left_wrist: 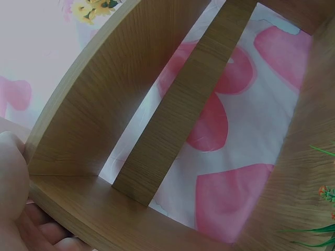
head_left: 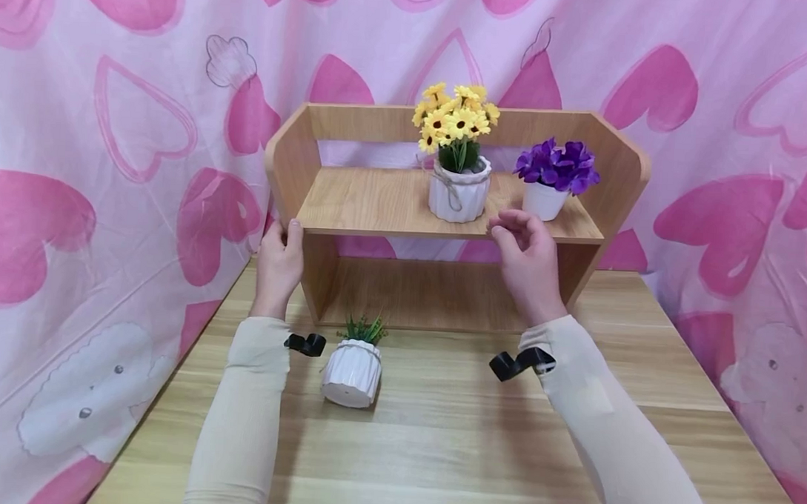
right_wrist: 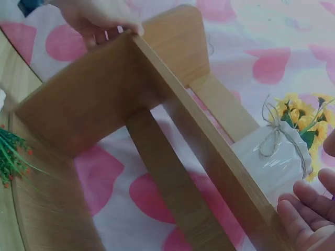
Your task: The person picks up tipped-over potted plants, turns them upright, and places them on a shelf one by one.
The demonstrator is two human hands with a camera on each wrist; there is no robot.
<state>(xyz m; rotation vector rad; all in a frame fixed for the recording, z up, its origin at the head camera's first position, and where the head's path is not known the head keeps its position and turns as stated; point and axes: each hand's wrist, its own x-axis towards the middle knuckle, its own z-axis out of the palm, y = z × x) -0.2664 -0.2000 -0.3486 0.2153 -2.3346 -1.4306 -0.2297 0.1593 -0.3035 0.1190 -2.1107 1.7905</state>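
My left hand [head_left: 279, 270] grips the left side panel of a wooden two-tier desk shelf [head_left: 365, 199], its thumb at the front edge. In the left wrist view the fingers [left_wrist: 52, 232] curl behind that panel. At the upper board's front edge, my right hand [head_left: 531, 267] has loosely bent fingers with nothing between them. Just beyond it, on the upper board, stand a white ribbed pot of yellow flowers [head_left: 459, 194], tied with twine, and a smaller white pot of purple flowers [head_left: 545, 201].
A white ribbed pot with a green plant [head_left: 352, 372] lies tipped on the wooden table [head_left: 430, 446] in front of the shelf, its base towards me. A pink heart-patterned curtain [head_left: 137, 235] hangs behind and at both sides. Black straps [head_left: 520, 363] dangle from both wrists.
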